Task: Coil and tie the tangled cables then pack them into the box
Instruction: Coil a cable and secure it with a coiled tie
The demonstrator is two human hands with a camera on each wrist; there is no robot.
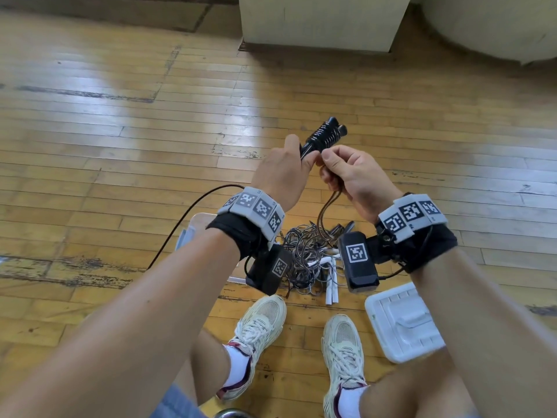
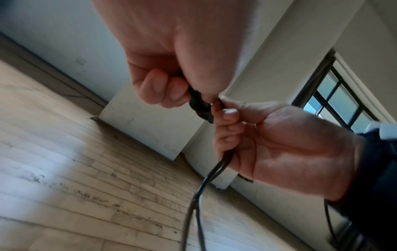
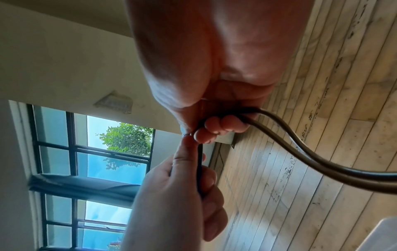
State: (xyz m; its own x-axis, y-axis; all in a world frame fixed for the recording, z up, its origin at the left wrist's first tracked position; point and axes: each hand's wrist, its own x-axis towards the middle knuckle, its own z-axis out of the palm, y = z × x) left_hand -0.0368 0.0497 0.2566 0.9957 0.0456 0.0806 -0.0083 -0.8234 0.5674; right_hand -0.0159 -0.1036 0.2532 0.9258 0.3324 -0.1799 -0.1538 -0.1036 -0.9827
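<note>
Above the tangled pile [image 1: 307, 254] on the floor, the left hand [image 1: 281, 173] grips the wound black bundle [image 1: 327, 135] at its base, while the right hand [image 1: 355, 179] pinches the loose strand [image 1: 324, 212]. Best to hold the wraps taut and cinch the tail close. Box: hard to identify.

Black coiled cable [image 1: 324, 137] held aloft; tangled cables [image 1: 307, 254] on floor.
</note>
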